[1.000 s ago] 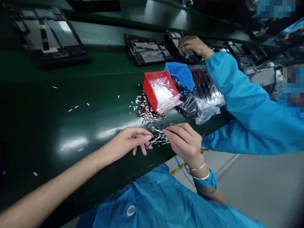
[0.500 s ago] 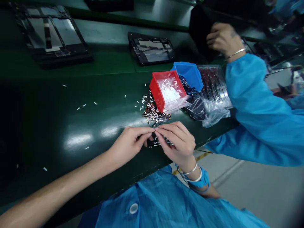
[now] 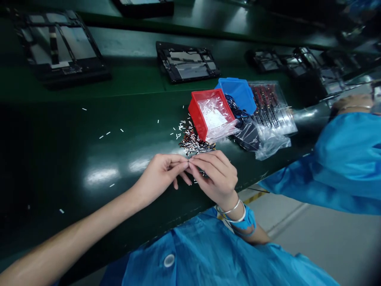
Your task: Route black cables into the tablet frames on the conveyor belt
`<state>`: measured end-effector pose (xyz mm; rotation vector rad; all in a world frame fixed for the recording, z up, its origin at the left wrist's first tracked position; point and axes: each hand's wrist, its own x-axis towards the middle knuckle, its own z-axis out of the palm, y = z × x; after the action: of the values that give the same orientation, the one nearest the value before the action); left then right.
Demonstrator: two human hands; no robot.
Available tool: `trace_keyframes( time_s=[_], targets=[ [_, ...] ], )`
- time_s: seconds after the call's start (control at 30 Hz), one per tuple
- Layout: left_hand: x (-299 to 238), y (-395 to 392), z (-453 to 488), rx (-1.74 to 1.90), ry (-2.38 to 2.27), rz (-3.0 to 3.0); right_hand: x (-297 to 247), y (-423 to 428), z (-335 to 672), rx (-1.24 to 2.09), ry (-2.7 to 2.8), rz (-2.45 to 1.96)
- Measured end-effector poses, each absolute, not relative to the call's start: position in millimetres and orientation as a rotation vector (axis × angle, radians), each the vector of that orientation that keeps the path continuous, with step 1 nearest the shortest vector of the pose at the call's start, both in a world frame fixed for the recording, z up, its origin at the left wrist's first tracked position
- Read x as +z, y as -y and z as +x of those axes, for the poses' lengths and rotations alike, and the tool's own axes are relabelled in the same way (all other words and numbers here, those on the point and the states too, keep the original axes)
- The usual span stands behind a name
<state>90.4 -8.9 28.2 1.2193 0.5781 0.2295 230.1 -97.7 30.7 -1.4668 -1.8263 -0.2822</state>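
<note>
My left hand [image 3: 162, 172] and my right hand [image 3: 216, 174] meet fingertip to fingertip over the green bench [image 3: 143, 143]. Each is closed in a pinch, with thumb against forefinger. Whatever sits between the fingertips is too small to name. Just beyond them lies a pile of small dark parts [image 3: 193, 143] with white and orange ends. More of these bits show partly beneath my right hand. Behind the pile a red bin [image 3: 199, 117] holds a clear plastic bag [image 3: 214, 113] with small white strips in it.
Beside the red bin are a blue bin [image 3: 238, 93] with dark cables, a clear tray [image 3: 275, 107] of parts and a crumpled plastic bag [image 3: 264, 141]. Opened tablet-like devices [image 3: 190, 63] lie along the back. A co-worker's blue sleeve [image 3: 351, 155] is at right.
The co-worker's hand has come down from the back to the far right, and the dark panel near it is gone from there. My pinched hands have shifted slightly left.
</note>
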Motion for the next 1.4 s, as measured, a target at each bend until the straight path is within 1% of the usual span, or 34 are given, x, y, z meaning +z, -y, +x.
trace_keyframes(
  time_s=[0.27,0.37,0.43,0.53,0.63,0.7,0.87,1.07,1.2,1.27,1.4],
  targets=[
    [34.7,9.5,85.0,0.333,-0.632,1.610,34.0,98.7,225.4,-0.163,1.779,-1.543],
    [33.4,6.8,83.5,0.343,-0.612,1.612,38.9,94.7,229.1,-0.150,1.818,-1.558],
    [31.9,4.1,84.1,0.307,-0.623,1.486,41.3,88.4,243.1,-0.268,1.805,-1.597],
    [29.6,-0.6,86.5,0.251,-0.622,1.242,42.8,76.2,275.9,-0.575,1.640,-1.745],
    [27.1,-4.8,88.9,0.263,-0.595,1.090,42.7,68.2,296.2,-0.675,1.593,-1.864],
    [25.7,-7.0,89.8,0.266,-0.580,1.035,42.0,67.8,293.4,-0.635,1.682,-1.812],
    [26.7,-11.5,89.8,0.191,-0.507,0.982,35.6,70.6,266.0,-0.388,1.981,-1.487],
    [27.5,-14.6,88.8,0.027,-0.451,0.924,22.0,65.6,265.3,-0.199,1.866,-1.389],
    [27.1,-20.9,84.7,-0.087,-0.429,0.968,19.0,67.3,267.7,-0.160,1.829,-1.327],
    [30.1,-35.3,87.4,0.012,-0.546,1.176,20.6,69.0,269.0,-0.162,1.738,-1.368],
    [30.0,-99.5,122.4,0.692,-1.202,2.000,23.2,71.7,273.3,-0.107,1.619,-1.394]
  ],
)
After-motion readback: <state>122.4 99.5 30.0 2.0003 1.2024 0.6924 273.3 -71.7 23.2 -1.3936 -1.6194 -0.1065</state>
